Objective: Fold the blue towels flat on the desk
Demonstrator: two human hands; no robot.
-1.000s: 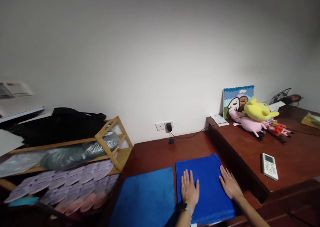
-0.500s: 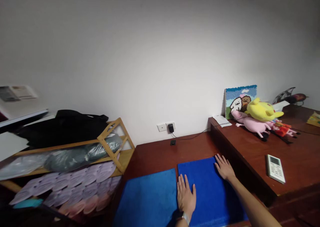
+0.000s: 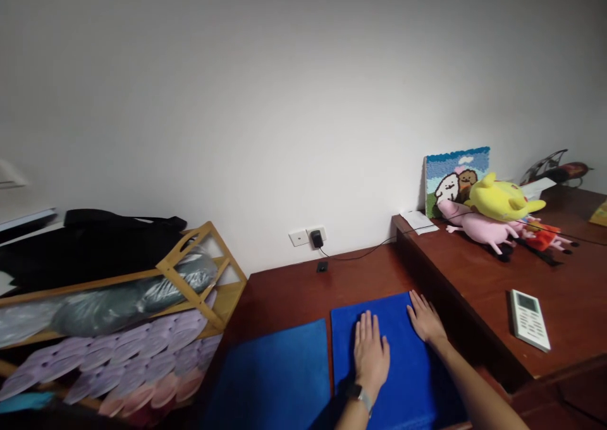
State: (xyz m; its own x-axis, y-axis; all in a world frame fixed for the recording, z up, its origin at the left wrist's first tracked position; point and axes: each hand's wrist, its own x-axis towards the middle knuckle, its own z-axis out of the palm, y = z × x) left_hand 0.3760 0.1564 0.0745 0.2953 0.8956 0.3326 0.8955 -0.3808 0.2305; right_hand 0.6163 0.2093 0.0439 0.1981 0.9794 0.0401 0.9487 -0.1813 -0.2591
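Note:
A bright blue cloth (image 3: pixel 403 379) lies spread on the reddish-brown wooden surface (image 3: pixel 284 291). My left hand (image 3: pixel 371 354) rests palm down on its middle, fingers stretched out and close together; a watch circles that wrist. At the cloth's far right corner, my right hand (image 3: pixel 425 319) lies flat with its fingers extended. Neither hand grips anything. A second, duller blue cloth (image 3: pixel 275 373) is laid out to the left, a narrow strip of wood between the two.
To the right, a raised wooden top (image 3: pixel 474 278) carries a white remote control (image 3: pixel 528 319), plush toys (image 3: pixel 502 199) and a dog picture (image 3: pixel 453 177). A black plug (image 3: pixel 316 238) sits in the wall socket. On the left stands a wooden rack (image 3: pixel 222 278) with purple slippers (image 3: pixel 156 341) and a black bag (image 3: pixel 109 243).
My left hand has moved right, from the bright blue cloth's left edge toward its middle. My right hand stays at the far right corner. The view has shifted slightly to the right.

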